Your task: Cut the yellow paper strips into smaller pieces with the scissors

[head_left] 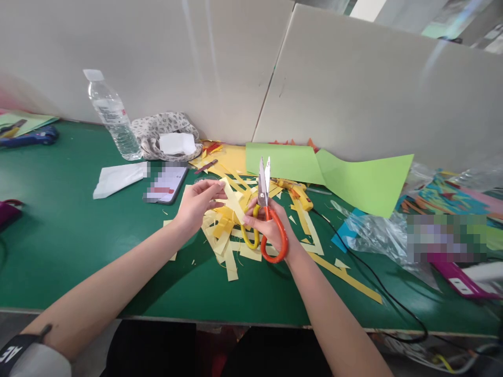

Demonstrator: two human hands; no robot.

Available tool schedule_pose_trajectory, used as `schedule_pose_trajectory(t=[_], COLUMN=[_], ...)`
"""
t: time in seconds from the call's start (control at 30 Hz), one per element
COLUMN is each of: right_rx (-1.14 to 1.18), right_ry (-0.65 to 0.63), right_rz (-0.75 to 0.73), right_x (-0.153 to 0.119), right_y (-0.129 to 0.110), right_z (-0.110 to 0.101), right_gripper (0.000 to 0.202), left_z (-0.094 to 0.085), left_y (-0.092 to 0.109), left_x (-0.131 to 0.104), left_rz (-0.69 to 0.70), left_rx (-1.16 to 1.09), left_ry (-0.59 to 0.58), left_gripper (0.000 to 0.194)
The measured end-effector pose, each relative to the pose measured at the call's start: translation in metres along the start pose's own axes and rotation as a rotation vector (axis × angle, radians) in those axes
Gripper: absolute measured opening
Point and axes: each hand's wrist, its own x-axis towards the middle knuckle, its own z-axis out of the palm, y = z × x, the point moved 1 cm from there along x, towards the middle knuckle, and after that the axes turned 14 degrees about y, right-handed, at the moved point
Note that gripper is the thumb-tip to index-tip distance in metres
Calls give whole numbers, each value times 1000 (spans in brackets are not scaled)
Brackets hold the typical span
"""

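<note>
Over the green table [70,246], mid-bench, both my hands are up above a pile of yellow paper strips [226,235]; my left hand [198,201] has fingers loosely together, pinching one pale yellow strip [234,200] at its upper end; the strip runs down and right toward my right hand [269,225], where its lower end is hidden behind my fingers. My right hand is clamped on the scissors [264,209]: fingers through the orange loop, yellow loop just beside it, partly covered; blades point straight up and stand slightly apart at the tips. Whether my right fingertips also grip the strip, I can't tell.

Behind the scissors, a yellow tool with a black cord [377,283] lies half buried under scraps; can't make out its type. Green sheets [353,175] lean at the back wall. Left side: water bottle [112,118], patterned cloth [157,131] with a white pad on it, white tissue [116,178], phone [167,184] with screen blurred. Right side: crinkled clear plastic [373,230] over coloured paper, part blurred out; the edge of the frame cuts off the rest.
</note>
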Motion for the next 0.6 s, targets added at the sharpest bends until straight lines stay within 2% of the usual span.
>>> schedule_pose_trajectory(t=[0.6], right_rx=[28], right_ry=[8], right_rz=[-10], right_x=[1], right_y=[0], right_z=[1], right_gripper=[29], left_z=[-1], left_y=[-1], left_x=[1], left_rz=[-2], left_rx=[-3], left_ry=[-5], left_gripper=[25])
